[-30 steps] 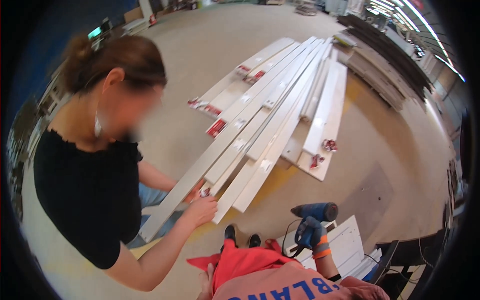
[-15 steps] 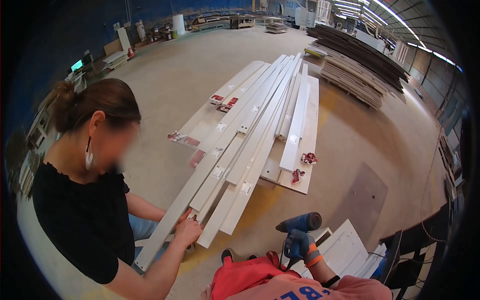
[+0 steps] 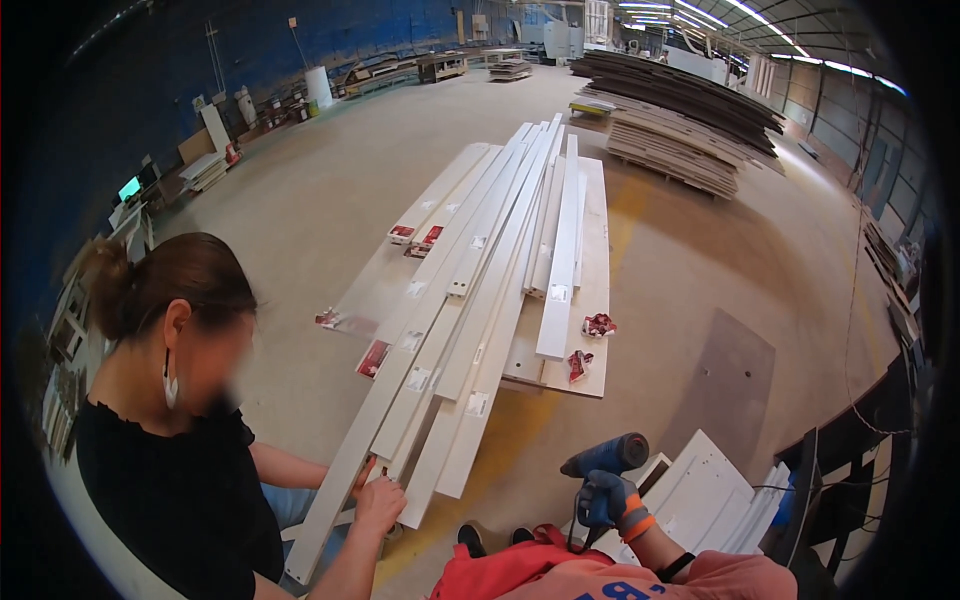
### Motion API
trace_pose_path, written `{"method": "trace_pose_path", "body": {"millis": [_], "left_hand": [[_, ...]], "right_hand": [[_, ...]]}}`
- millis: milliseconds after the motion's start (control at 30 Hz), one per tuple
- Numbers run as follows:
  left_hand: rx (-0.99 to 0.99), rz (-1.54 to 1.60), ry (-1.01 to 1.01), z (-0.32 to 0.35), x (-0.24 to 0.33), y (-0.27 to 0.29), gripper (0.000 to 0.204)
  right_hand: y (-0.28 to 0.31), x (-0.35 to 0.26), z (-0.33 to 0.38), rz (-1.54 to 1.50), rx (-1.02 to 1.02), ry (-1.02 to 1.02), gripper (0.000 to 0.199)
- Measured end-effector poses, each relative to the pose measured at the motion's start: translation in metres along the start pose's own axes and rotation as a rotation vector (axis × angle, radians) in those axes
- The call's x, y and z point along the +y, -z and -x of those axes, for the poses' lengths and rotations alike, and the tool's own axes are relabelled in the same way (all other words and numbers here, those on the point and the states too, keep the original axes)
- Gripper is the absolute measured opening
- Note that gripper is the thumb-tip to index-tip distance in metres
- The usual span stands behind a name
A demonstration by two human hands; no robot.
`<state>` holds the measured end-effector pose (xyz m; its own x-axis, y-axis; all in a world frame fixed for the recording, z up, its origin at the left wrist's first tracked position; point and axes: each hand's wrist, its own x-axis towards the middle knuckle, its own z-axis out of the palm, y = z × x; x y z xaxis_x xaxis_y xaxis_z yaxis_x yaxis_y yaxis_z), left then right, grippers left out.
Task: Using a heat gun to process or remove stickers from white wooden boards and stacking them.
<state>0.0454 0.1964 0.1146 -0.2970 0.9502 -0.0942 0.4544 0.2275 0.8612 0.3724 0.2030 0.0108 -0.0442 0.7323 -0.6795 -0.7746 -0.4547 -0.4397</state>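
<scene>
Right hand (image 3: 604, 497), drill (image 3: 606, 457) now lower-centre

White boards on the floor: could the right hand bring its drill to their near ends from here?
Probably yes. Bare floor lies between the right hand, shut on the blue drill, and the white boards' near ends; the co-worker's hand rests only on the leftmost ones.

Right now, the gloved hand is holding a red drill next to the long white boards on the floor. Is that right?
Not quite. The head view shows that the drill in the gloved hand is blue, not red. The rest holds: the hand's grip is closed around it, next to the long white boards on the floor.
</scene>
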Motion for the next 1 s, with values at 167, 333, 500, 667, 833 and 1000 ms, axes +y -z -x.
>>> {"method": "trace_pose_path", "body": {"millis": [167, 333, 500, 667, 833, 1000], "left_hand": [[0.017, -0.026, 0.018, 0.009, -0.004, -0.016, 0.047], [-0.015, -0.085, 0.071, -0.006, -0.013, -0.037, 0.045], [-0.017, -0.132, 0.126, 0.021, -0.096, -0.011, 0.043], [0.036, -0.171, 0.169, 0.089, -0.168, 0.007, 0.040], [0.224, -0.224, 0.069, 0.088, -0.145, 0.002, 0.019], [0.169, -0.137, 0.048, 0.096, -0.130, 0.007, 0.011]], "right_hand": [[-0.003, -0.010, 0.009, 0.056, 0.053, 0.078, 0.019], [-0.001, -0.020, 0.009, 0.040, 0.062, 0.095, 0.020], [-0.010, -0.024, 0.014, 0.071, 0.046, 0.112, 0.023], [0.009, -0.015, -0.002, 0.104, 0.119, 0.102, 0.024], [-0.003, -0.019, 0.004, 0.184, 0.120, 0.128, 0.020], [-0.006, -0.019, 0.001, 0.180, 0.035, 0.096, 0.021]]}}
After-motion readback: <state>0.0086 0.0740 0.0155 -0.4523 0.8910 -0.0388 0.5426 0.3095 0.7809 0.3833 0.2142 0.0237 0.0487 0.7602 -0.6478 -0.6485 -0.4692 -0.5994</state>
